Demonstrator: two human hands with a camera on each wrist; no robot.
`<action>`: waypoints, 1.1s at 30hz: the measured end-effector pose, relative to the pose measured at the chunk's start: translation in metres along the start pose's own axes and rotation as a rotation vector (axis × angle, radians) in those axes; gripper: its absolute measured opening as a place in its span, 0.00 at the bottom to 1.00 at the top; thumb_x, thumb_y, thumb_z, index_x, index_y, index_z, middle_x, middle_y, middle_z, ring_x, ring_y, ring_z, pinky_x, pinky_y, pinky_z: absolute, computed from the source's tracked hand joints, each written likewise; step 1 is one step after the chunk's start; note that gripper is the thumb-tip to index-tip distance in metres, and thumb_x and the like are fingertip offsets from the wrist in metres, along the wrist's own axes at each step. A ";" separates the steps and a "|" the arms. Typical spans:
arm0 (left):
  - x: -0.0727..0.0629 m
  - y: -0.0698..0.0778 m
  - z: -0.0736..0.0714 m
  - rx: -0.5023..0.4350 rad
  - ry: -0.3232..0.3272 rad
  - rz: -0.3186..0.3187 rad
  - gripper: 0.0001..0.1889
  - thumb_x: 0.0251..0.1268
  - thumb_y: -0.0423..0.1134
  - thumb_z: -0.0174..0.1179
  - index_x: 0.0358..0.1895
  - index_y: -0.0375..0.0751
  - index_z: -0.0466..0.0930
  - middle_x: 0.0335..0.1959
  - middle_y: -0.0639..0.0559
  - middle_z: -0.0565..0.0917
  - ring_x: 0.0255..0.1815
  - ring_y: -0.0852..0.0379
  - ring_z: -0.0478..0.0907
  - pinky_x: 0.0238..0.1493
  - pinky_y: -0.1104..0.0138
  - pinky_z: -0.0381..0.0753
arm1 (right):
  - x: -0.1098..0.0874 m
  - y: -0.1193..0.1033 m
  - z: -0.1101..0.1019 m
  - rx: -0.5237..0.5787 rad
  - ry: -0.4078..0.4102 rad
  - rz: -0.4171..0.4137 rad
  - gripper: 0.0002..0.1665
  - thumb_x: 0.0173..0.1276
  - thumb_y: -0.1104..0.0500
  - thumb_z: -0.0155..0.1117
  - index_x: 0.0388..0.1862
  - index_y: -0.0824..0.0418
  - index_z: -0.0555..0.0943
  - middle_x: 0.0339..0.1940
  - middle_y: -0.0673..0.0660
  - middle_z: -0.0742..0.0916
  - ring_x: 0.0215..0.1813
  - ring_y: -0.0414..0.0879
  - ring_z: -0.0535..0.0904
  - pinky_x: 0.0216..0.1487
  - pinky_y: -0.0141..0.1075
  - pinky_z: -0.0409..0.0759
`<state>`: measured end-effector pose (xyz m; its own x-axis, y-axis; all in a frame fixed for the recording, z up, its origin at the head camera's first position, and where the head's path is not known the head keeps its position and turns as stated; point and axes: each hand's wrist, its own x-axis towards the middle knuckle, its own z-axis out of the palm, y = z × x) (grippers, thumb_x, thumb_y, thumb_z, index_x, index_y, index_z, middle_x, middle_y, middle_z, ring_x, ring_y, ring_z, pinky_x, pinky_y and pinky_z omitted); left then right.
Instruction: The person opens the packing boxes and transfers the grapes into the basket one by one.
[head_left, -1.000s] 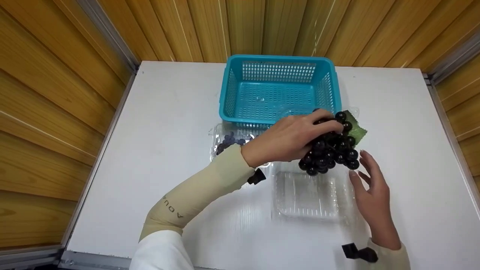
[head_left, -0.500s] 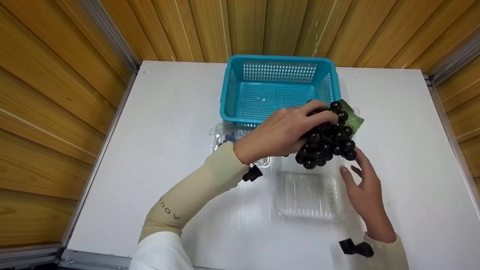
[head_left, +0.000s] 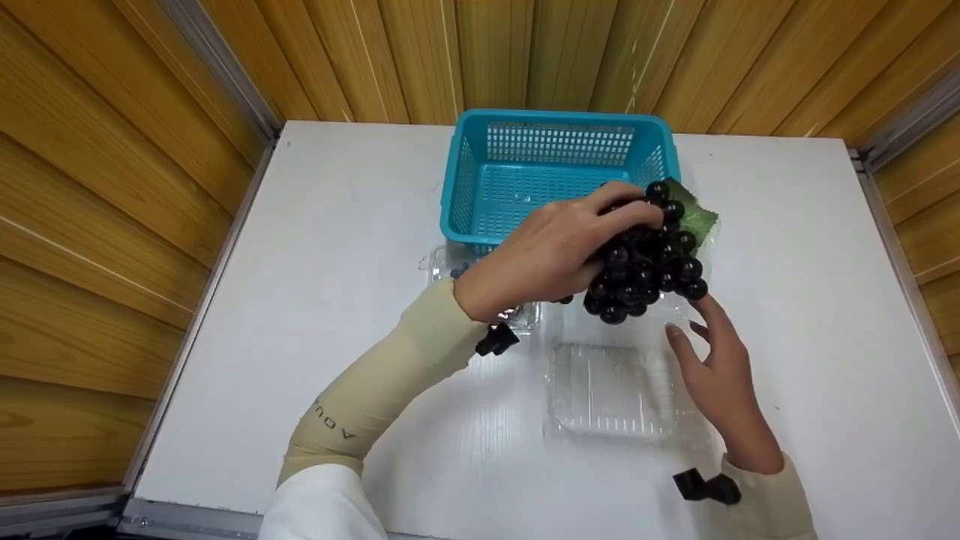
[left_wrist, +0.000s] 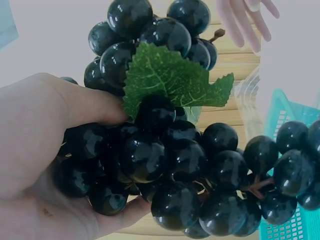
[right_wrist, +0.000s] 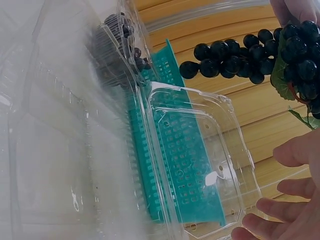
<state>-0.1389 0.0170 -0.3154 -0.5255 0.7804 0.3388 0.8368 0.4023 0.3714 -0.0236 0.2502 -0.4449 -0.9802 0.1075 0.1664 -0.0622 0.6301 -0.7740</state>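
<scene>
Your left hand (head_left: 551,247) is clamped on the black grapes (head_left: 641,270), held up across the basket's (head_left: 562,115) near right corner in the head view. Your right hand (head_left: 718,371), fingers apart, is near the raised lid's (right_wrist: 220,137) edge; tabletop (head_left: 337,240) stretches wide leftward.

From high on its near side, the head camera faces down toward the basket (head_left: 555,174); both wrist cameras, closer to the grapes (head_left: 649,274), share that basket.
</scene>
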 end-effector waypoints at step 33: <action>-0.002 -0.028 -0.027 0.106 0.055 -0.155 0.22 0.69 0.33 0.54 0.62 0.58 0.70 0.68 0.58 0.69 0.58 0.63 0.76 0.58 0.75 0.75 | 0.014 -0.014 0.018 0.023 -0.094 -0.021 0.35 0.74 0.54 0.54 0.77 0.53 0.56 0.77 0.54 0.64 0.76 0.50 0.60 0.69 0.26 0.66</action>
<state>-0.1653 -0.0090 -0.3029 -0.6544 0.6789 0.3329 0.7553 0.5659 0.3305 -0.0394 0.2291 -0.4427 -0.9919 0.0216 0.1254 -0.0859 0.6138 -0.7847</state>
